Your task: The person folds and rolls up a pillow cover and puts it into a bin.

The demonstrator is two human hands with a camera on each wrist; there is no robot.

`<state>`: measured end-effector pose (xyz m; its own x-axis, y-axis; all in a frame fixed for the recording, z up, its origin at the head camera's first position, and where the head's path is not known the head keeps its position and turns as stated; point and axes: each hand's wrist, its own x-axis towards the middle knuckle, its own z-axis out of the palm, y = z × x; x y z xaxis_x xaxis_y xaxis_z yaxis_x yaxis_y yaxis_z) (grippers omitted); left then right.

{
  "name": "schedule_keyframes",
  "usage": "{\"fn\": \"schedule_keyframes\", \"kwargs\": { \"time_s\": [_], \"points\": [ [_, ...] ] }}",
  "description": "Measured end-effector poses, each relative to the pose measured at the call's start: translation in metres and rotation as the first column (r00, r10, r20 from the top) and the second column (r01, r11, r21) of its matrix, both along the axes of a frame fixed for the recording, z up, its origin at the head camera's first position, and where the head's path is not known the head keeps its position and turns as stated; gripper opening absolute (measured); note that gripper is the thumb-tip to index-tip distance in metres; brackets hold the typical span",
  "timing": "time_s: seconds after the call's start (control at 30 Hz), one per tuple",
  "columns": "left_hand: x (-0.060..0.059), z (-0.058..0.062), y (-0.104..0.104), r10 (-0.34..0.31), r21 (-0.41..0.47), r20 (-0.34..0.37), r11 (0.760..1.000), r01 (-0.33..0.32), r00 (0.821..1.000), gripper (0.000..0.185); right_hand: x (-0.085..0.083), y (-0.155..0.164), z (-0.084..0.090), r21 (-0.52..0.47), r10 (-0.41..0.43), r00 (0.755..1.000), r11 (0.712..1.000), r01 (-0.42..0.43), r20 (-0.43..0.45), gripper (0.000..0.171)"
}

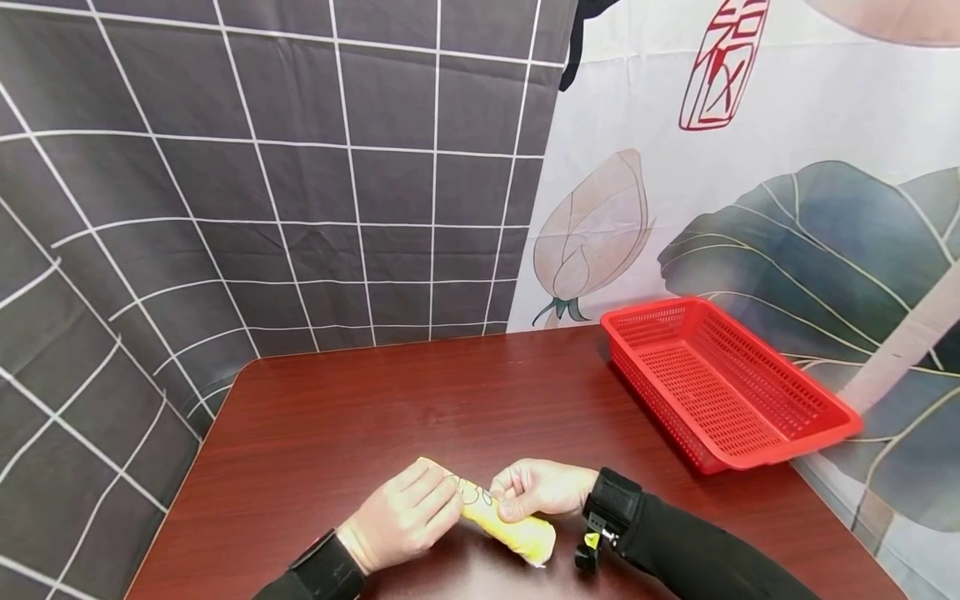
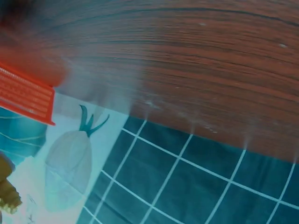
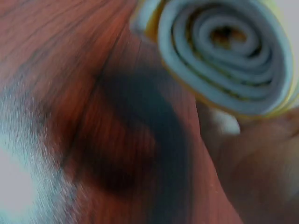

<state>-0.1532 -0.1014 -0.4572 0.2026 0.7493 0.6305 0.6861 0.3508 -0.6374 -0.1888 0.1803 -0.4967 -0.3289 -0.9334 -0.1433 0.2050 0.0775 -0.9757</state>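
A yellow towel [image 1: 525, 537] with a dark-outlined print is rolled into a tube and slants between both hands, low over the table. My left hand [image 1: 408, 517] grips its far left end, with the fingers curled over it. On the side nearer the right sleeve, my right hand [image 1: 543, 487] holds the roll between thumb and fingers. The right wrist view looks onto the end of the rolled towel [image 3: 224, 60], a white spiral with a yellow outer layer, with part of the right hand [image 3: 266, 163] below. At the left edge of the left wrist view, a bit of yellow cloth [image 2: 8, 193] shows.
A red perforated plastic basket [image 1: 708, 392] stands at the table's right edge. The brown wood-grain table [image 1: 337, 417] meets a dark gridded curtain [image 1: 390, 192] and a white lotus-print cloth [image 1: 622, 108] behind. Black straps with small cameras sit on the wrists.
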Motion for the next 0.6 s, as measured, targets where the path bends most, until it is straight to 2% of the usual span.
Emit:
{"fn": "schedule_keyframes", "kwargs": {
  "time_s": [0.1,0.2,0.27,0.33,0.4,0.43,0.5,0.6],
  "points": [
    [-0.003,-0.003,-0.008,0.055,0.031,0.034,0.998,-0.056,0.998,0.023,0.0,0.003,0.005,0.023,-0.078,0.994,0.997,0.08,-0.083,0.04],
    [-0.006,-0.009,-0.021,0.139,0.09,0.096,0.985,-0.148,0.986,0.025,0.0,0.008,0.013,0.044,-0.137,0.981,0.989,0.144,-0.14,0.051],
    [-0.008,-0.014,-0.031,0.197,0.13,0.156,0.967,-0.218,0.968,0.026,-0.001,0.014,0.019,0.055,-0.171,0.97,0.982,0.183,-0.175,0.047],
    [-0.01,-0.018,-0.042,0.255,0.155,0.248,0.942,-0.299,0.934,0.024,-0.002,0.02,0.025,0.067,-0.205,0.956,0.973,0.223,-0.21,0.043],
    [-0.01,-0.021,-0.052,0.313,0.148,0.351,0.912,-0.382,0.882,0.013,-0.004,0.028,0.032,0.087,-0.239,0.936,0.959,0.269,-0.26,0.039],
    [-0.009,-0.023,-0.058,0.342,0.133,0.403,0.895,-0.425,0.849,0.007,-0.005,0.031,0.037,0.098,-0.256,0.924,0.951,0.293,-0.286,0.037],
    [-0.006,-0.025,-0.067,0.403,0.086,0.5,0.857,-0.507,0.767,0.015,-0.007,0.039,0.048,0.117,-0.29,0.891,0.93,0.348,-0.349,0.032],
    [0.003,-0.029,-0.08,0.479,0.005,0.595,0.801,-0.599,0.646,0.032,-0.011,0.053,0.067,0.136,-0.334,0.838,0.894,0.426,-0.431,0.027]
  ]
}}
